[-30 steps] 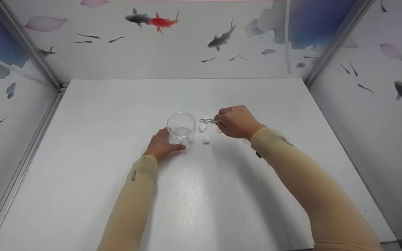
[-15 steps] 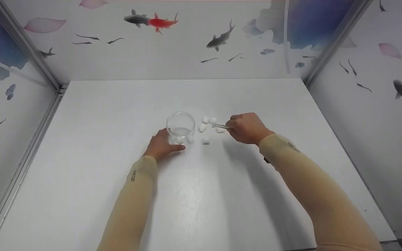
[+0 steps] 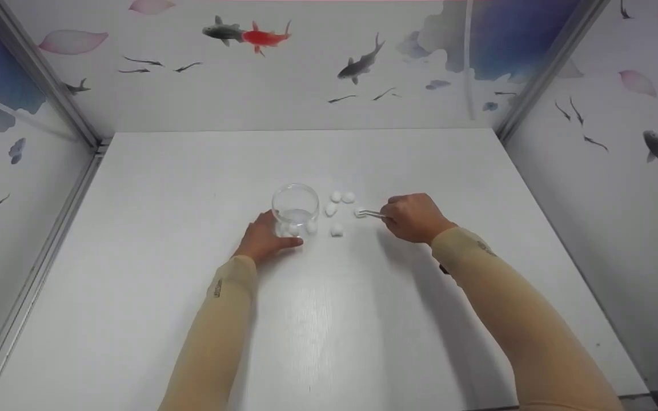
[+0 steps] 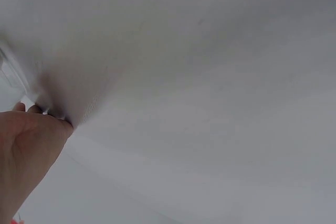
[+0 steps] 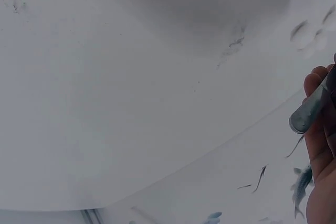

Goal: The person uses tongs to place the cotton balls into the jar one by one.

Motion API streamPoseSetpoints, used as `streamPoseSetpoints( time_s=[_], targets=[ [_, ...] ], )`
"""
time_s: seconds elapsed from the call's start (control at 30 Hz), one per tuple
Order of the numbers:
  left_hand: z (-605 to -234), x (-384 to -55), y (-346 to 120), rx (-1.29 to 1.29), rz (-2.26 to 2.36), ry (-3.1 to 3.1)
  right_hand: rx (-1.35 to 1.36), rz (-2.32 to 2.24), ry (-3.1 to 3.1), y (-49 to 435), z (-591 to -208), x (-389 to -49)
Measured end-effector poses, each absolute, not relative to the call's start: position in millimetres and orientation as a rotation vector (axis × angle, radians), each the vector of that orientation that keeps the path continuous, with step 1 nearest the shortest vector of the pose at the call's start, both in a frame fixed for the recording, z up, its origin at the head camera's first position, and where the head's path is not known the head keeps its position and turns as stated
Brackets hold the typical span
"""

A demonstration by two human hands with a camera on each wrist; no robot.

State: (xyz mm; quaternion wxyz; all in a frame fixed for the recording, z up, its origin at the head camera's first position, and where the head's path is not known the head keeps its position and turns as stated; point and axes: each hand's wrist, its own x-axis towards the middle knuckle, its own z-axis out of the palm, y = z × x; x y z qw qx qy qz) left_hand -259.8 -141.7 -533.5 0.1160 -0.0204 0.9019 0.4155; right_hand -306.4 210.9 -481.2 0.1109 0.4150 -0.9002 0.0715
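A clear round jar (image 3: 295, 200) stands upright on the white table, several white cotton balls (image 3: 293, 229) showing through its lower wall. My left hand (image 3: 265, 238) grips its near left side, thumb in front and fingers partly hidden behind. In the left wrist view, that hand (image 4: 31, 145) is by the jar's edge (image 4: 14, 72). My right hand (image 3: 416, 217) holds metal tweezers (image 3: 373, 214), their tips right at a cotton ball (image 3: 358, 212) to the right of the jar. The right wrist view shows the tweezers' rounded end (image 5: 304, 116) poking out of the right hand (image 5: 321, 150).
More cotton balls lie between the jar and the tweezers: a pair (image 3: 342, 197) farther back, one (image 3: 330, 210) beside the jar and one (image 3: 336, 230) nearer me. Printed panels with fish wall in the white table (image 3: 192, 171) at the back and both sides.
My right hand has moved right and toward me, away from the jar, bringing the tweezers' tips to the rightmost cotton ball. The left hand and the jar have stayed in place.
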Motion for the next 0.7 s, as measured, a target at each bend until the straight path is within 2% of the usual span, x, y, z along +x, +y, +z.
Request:
streamPoseSetpoints(
  time_s=[0.7],
  targets=[
    [-532.6, -258.4, -140.9, -0.032, 1.217, 2.648, 1.125, 0.141, -2.719, 230.7, -492.0, -307.2]
  ],
)
